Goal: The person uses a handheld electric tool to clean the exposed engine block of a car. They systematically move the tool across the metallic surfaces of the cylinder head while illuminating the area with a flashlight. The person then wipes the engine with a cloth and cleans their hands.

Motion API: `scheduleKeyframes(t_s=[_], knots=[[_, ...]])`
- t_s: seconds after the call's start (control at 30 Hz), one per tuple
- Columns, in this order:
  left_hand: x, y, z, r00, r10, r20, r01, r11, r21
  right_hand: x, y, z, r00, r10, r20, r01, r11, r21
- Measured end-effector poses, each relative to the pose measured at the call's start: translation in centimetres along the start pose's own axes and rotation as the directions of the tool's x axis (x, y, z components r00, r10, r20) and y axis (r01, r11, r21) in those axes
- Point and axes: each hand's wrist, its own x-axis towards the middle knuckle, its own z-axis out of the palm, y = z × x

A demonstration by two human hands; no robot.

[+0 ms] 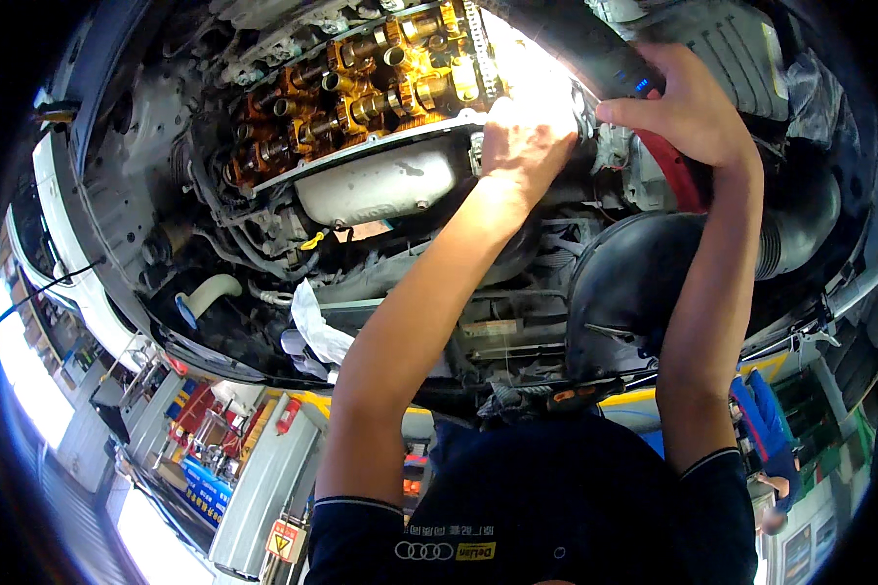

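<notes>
Light and reach at the chain end of an open engine

Right hand (688, 102): fingers wrapped round a dark hand lamp (595, 49), near the far edge of the engine bay, right of its middle. Left hand (527, 141): reaching down just beside the chain (482, 54), at the right end of the uncovered engine top (361, 97), which lies toward the bay's far left corner.

Judgement: work looks like a close check or feel by lamplight. Best to tilt the beam off the skin so it rakes the gap, not floods it. Keep the left wrist off the oily camshafts; feel lightly, nothing forced. Loose white sheet (322, 327) by the near edge is worth keeping clear of the open top.

Hard to make out: left fingertips, lost in glare and behind the hand; cannot tell whether they grip anything. Lamp's upper end runs out of view. Red piece (668, 166) under the right wrist: cannot tell whether it belongs to the lamp.
</notes>
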Motion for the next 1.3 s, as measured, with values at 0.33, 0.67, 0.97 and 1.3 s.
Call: scheduleKeyframes(t_s=[0.33,0.67,0.97,1.3], knots=[[-0.4,-0.1,0.4,0.994,-0.068,-0.088,0.059,0.993,-0.101,0.1,0.2,-0.1,0.999,0.005,0.034,-0.006,0.999,0.043],[0.0,0.1,0.4,0.990,-0.108,-0.091,0.101,0.992,-0.076,-0.1,0.1,0.0,1.000,0.011,0.007,-0.011,0.999,0.052],[0.9,0.5,-0.5,0.977,-0.171,-0.132,0.166,0.985,-0.047,0.0,0.2,0.0,1.000,-0.002,-0.002,0.002,1.000,0.009],[1.2,0.9,-0.2,0.953,-0.286,0.100,0.296,0.950,-0.104,0.0,0.3,0.0,1.000,0.006,-0.005,-0.006,1.000,-0.002]])
